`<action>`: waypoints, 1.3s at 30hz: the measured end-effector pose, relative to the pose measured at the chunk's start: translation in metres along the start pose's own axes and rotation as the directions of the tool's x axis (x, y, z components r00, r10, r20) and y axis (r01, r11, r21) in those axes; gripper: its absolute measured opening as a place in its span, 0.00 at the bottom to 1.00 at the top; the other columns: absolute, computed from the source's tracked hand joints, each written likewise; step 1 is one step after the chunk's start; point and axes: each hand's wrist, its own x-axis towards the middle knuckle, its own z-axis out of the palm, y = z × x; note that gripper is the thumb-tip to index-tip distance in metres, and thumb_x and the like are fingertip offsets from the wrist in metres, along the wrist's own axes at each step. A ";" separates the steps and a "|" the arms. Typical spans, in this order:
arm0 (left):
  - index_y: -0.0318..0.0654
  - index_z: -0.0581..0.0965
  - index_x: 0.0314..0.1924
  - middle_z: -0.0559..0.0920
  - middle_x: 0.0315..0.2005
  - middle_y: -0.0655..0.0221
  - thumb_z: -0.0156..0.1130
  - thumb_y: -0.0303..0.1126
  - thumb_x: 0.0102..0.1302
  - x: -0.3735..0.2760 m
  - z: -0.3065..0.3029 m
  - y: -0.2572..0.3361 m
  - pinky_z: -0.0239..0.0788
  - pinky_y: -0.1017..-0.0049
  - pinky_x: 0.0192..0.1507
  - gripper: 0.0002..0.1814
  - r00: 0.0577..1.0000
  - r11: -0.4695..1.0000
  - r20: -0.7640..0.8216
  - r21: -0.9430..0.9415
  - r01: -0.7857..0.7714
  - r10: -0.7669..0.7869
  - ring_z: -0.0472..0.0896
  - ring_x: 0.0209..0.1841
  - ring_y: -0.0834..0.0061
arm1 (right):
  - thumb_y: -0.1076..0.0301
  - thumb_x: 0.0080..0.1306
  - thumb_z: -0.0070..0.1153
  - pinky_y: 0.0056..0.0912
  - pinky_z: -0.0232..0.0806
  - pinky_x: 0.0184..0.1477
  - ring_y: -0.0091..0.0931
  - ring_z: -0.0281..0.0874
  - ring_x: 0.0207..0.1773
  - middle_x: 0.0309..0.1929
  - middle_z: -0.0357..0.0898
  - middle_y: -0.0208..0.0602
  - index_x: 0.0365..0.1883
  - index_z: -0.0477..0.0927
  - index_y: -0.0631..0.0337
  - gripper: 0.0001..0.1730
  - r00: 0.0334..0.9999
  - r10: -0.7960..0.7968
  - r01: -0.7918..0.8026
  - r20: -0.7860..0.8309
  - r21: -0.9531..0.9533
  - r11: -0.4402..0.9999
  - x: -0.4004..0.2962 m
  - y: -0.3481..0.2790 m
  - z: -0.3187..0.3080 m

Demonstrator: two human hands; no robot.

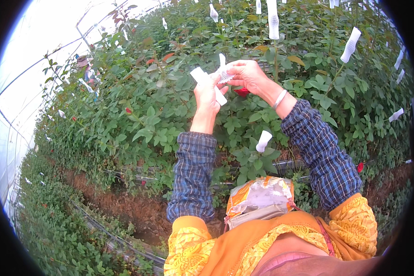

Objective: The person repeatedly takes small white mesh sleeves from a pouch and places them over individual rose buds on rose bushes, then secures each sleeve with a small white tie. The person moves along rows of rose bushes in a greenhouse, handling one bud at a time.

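Observation:
My left hand [205, 95] is raised in front of the rose bushes, its fingers closed around white net sleeves [220, 96] whose ends stick out on both sides of the fist. With its fingertips, my right hand [250, 76] grips another white mesh sleeve [225, 75], which flares wide at its lower end and touches the left fingers. Just below the right hand shows a red rose [242, 91], partly covered by it. Whether that sleeve encloses a bud cannot be seen. Nearer to me, a sleeved bud [263, 141] stands above the leaves.
Tall rose bushes [165, 114] fill the space ahead, with white-sleeved stems such as one at right [350, 45]. An open plastic bag [260, 196] hangs at my waist. A person in a hat [82, 62] stands far left. Dark pipes [124, 243] run along the soil path [138, 210].

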 end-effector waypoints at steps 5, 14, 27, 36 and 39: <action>0.33 0.74 0.46 0.80 0.36 0.65 0.60 0.30 0.64 0.001 -0.005 0.005 0.75 0.71 0.31 0.12 1.000 0.997 -0.006 0.076 -0.011 0.011 0.80 0.36 0.70 | 0.73 0.63 0.56 0.29 0.77 0.38 0.27 0.80 0.38 0.37 0.79 0.37 0.39 0.77 0.64 0.07 0.999 0.025 -0.025 -0.034 -0.009 1.000 -0.002 0.001 0.000; 0.31 0.70 0.52 0.80 0.40 0.59 0.54 0.34 0.69 0.006 -0.014 0.004 0.78 0.71 0.34 0.16 0.991 0.971 0.130 0.239 -0.023 -0.009 0.83 0.40 0.67 | 0.73 0.62 0.57 0.23 0.69 0.28 0.22 0.78 0.32 0.33 0.80 0.32 0.36 0.78 0.60 0.04 0.997 0.011 -0.014 -0.081 -0.035 0.999 0.004 0.014 -0.002; 0.30 0.74 0.41 0.81 0.35 0.61 0.59 0.26 0.63 0.014 -0.013 -0.008 0.79 0.74 0.31 0.09 0.978 0.950 0.045 0.233 -0.208 0.203 0.83 0.34 0.70 | 0.74 0.59 0.58 0.19 0.62 0.21 0.17 0.73 0.26 0.28 0.78 0.30 0.35 0.78 0.63 0.06 0.977 -0.181 0.153 -0.110 -0.231 0.961 0.009 0.031 0.001; 0.31 0.75 0.41 0.81 0.35 0.62 0.62 0.27 0.62 0.020 -0.016 -0.017 0.78 0.75 0.29 0.10 0.978 0.965 0.003 0.163 -0.206 0.208 0.82 0.32 0.72 | 0.74 0.65 0.52 0.21 0.71 0.36 0.18 0.76 0.35 0.34 0.80 0.32 0.47 0.73 0.68 0.13 0.903 -0.321 0.423 0.284 -0.465 0.778 0.011 0.038 0.005; 0.32 0.75 0.42 0.82 0.35 0.63 0.64 0.28 0.61 0.013 -0.013 -0.018 0.76 0.77 0.25 0.11 0.990 0.966 0.034 0.217 -0.140 0.136 0.82 0.30 0.73 | 0.73 0.67 0.50 0.25 0.73 0.43 0.23 0.79 0.44 0.41 0.80 0.39 0.47 0.71 0.72 0.13 0.904 -0.323 0.420 0.280 -0.443 0.792 0.014 0.043 -0.005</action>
